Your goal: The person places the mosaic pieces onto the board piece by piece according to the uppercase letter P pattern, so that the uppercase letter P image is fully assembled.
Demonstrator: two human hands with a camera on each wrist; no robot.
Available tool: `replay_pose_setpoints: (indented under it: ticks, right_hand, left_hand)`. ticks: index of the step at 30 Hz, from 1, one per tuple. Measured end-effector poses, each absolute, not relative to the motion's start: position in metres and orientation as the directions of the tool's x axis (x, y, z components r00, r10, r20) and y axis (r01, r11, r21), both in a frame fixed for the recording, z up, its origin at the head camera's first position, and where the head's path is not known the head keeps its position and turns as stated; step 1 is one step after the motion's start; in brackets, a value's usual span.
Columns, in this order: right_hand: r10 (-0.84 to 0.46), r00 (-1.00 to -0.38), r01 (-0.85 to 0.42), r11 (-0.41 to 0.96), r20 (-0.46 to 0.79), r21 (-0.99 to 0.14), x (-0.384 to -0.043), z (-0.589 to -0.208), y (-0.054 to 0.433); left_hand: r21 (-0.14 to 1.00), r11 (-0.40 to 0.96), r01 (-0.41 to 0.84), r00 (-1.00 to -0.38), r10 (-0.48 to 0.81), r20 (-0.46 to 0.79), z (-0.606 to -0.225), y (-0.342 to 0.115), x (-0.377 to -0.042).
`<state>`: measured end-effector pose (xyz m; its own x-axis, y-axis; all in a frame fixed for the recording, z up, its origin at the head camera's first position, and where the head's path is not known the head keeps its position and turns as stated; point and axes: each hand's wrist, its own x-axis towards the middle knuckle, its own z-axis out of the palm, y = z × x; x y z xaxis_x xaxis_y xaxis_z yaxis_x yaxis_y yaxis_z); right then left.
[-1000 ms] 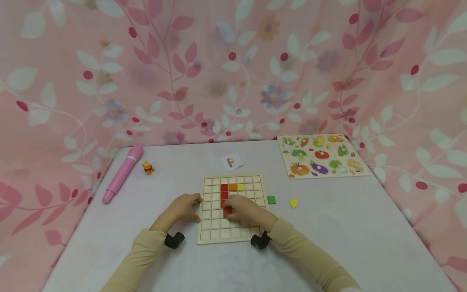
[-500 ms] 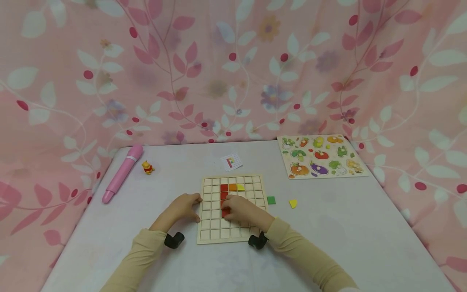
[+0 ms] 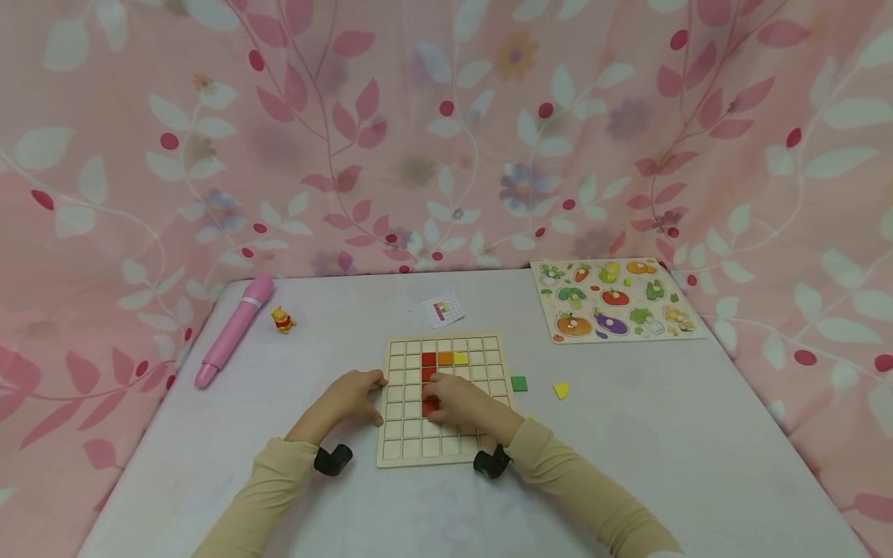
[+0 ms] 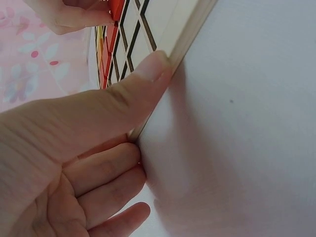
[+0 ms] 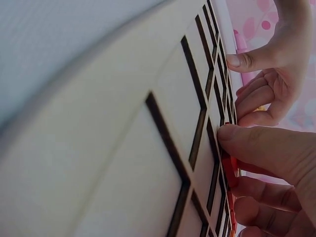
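Pinching a red tile [image 3: 430, 408] between thumb and fingertips, the right hand [image 3: 462, 401] works near the middle of a wooden grid board [image 3: 394, 449], which lies in the lower centre of the head view; whether the tile sits fully in its cell cannot be told. Further red tiles [image 3: 429, 374] run up the same column, partly covered by the fingers. In the top cell's row, an orange tile [image 3: 445, 358] and a yellow tile [image 3: 461, 359] follow to the right.

The left hand [image 3: 352, 394] has its thumb and forefinger spread, touching the board's left edge; in the left wrist view the thumb tip rests on the rim.

Just beside the board's right edge lies a green tile [image 3: 519, 384], and further right a yellow rounded piece [image 3: 561, 390]. A sliver of yellow [image 3: 532, 418] shows by the right wrist. Beyond the board's far edge is a small printed card [image 3: 443, 309].

Towards the upper right of the table [image 3: 349, 511] lies a vegetable puzzle [image 3: 593, 306]. On the left are a small yellow-and-red figure [image 3: 282, 320] and a slanting pink stick [image 3: 233, 333]. Pink leaf-patterned cloth [image 3: 412, 167] fills the top of the frame.
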<state>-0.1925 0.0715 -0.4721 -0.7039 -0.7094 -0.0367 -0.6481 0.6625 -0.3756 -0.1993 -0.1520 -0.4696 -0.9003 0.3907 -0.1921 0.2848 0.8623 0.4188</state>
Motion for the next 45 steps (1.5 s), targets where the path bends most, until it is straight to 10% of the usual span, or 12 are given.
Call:
replay_pose_setpoints:
  ticks: [45]
  right_hand:
    - [-0.606, -0.778, -0.590, 0.613, 0.166, -0.524, -0.172, -0.450, 0.159]
  left_hand:
    - [0.396, 0.872, 0.287, -0.902, 0.386, -0.196, -0.469, -0.150, -0.199]
